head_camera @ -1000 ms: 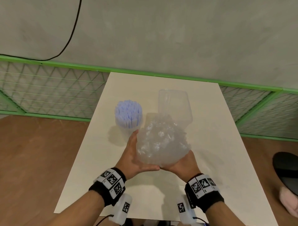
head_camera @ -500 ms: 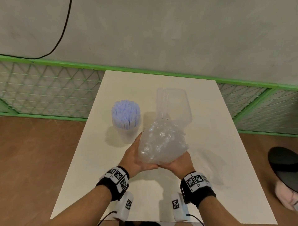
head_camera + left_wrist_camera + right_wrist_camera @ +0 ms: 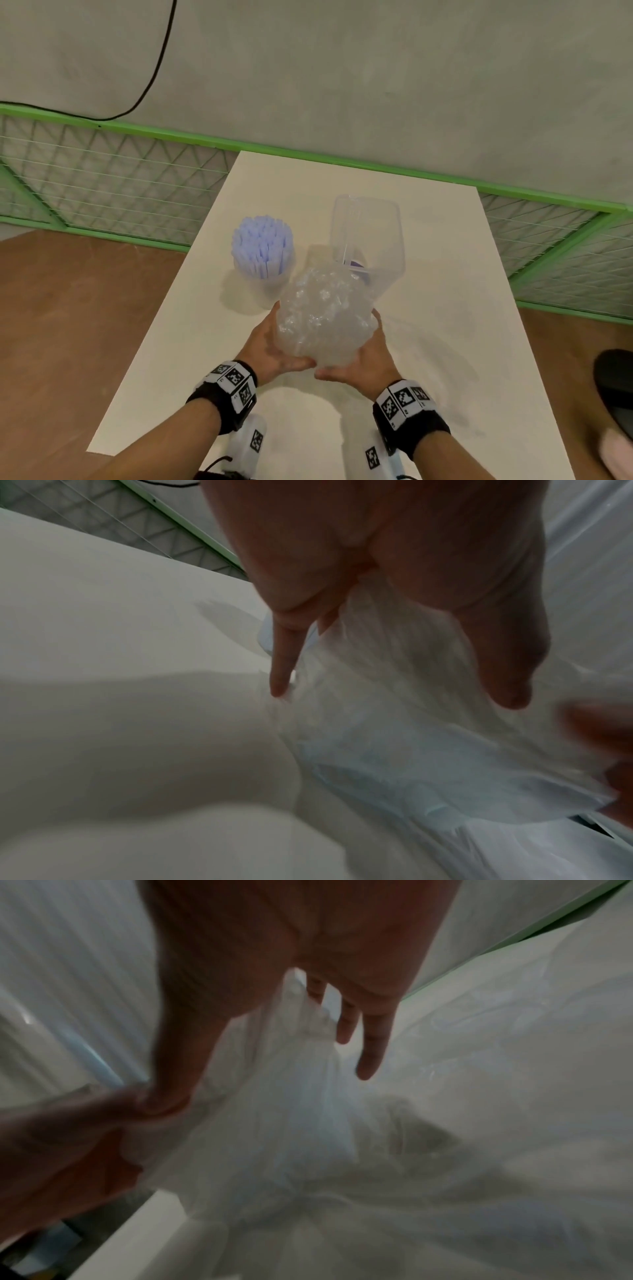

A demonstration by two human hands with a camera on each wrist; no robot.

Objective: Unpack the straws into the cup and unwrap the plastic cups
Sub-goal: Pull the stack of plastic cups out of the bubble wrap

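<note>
Both hands hold a crumpled ball of clear plastic wrap (image 3: pixel 323 315) above the white table (image 3: pixel 445 308). My left hand (image 3: pixel 270 346) cups its left side and my right hand (image 3: pixel 363 359) its right side, thumbs tucked under the near end. In the left wrist view the wrap (image 3: pixel 394 696) spills out below my left hand (image 3: pixel 377 547). The right wrist view has the wrap (image 3: pixel 291 1096) under my right hand (image 3: pixel 291 934). A clear cup packed with pale purple straws (image 3: pixel 262 246) stands just left of the ball. A tall stack of clear plastic cups (image 3: pixel 370 233) stands behind it.
A green mesh fence (image 3: pixel 102 192) runs along the table's far edge below a grey wall. A black cable (image 3: pixel 150 78) hangs on that wall. On the wooden floor to the right, a dark slipper (image 3: pixel 613 387) lies beside the table.
The wrap has been squeezed into a tighter, smaller ball between the hands. The hands sit a little closer together; the straws and cups have not moved.
</note>
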